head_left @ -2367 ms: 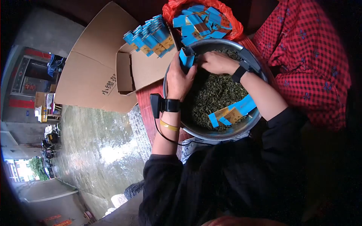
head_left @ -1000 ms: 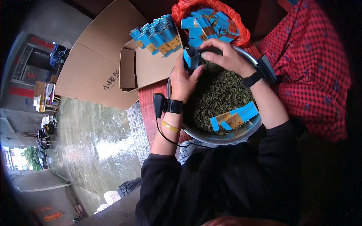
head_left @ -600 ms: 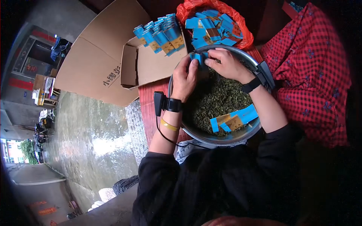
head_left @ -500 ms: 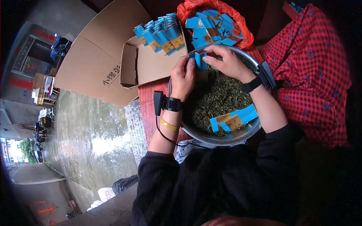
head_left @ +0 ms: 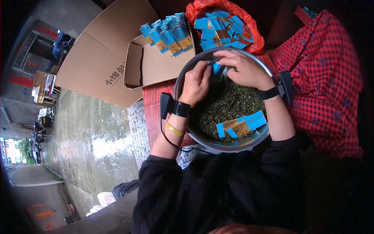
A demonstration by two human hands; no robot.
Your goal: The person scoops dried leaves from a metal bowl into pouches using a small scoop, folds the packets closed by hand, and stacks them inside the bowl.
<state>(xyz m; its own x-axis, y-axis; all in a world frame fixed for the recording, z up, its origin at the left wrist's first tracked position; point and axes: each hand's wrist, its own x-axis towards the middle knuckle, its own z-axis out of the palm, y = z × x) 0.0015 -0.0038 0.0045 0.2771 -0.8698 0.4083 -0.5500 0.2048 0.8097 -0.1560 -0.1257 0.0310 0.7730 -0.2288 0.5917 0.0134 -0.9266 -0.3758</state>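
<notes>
Over the far side of a metal basin (head_left: pixel 233 149), my left hand (head_left: pixel 196 82) is closed around a small blue packet (head_left: pixel 215 67). The fingers of my right hand (head_left: pixel 244 71) press at the packet's top edge, partly hiding it. Dark green dried leaves, like tea (head_left: pixel 230 100), fill the basin's bottom. On the leaves nearest my body lie a few flat blue-and-gold packets (head_left: pixel 253 121). A thin clear strip or handle stands in the leaves under my right hand; its kind cannot be made out.
An open cardboard box (head_left: pixel 156 74) holds several upright blue-and-gold packets (head_left: pixel 171 37). Behind the basin, a red plastic bag (head_left: pixel 255 39) contains a heap of flat packets (head_left: pixel 224 33). Red checked cloth (head_left: pixel 319 82) hangs at right. Wet floor (head_left: pixel 97 144) stretches left.
My right hand has shifted slightly right and curled its fingers over the packet's top. The packet has tilted and is more covered by my hands. The view moved a little.
</notes>
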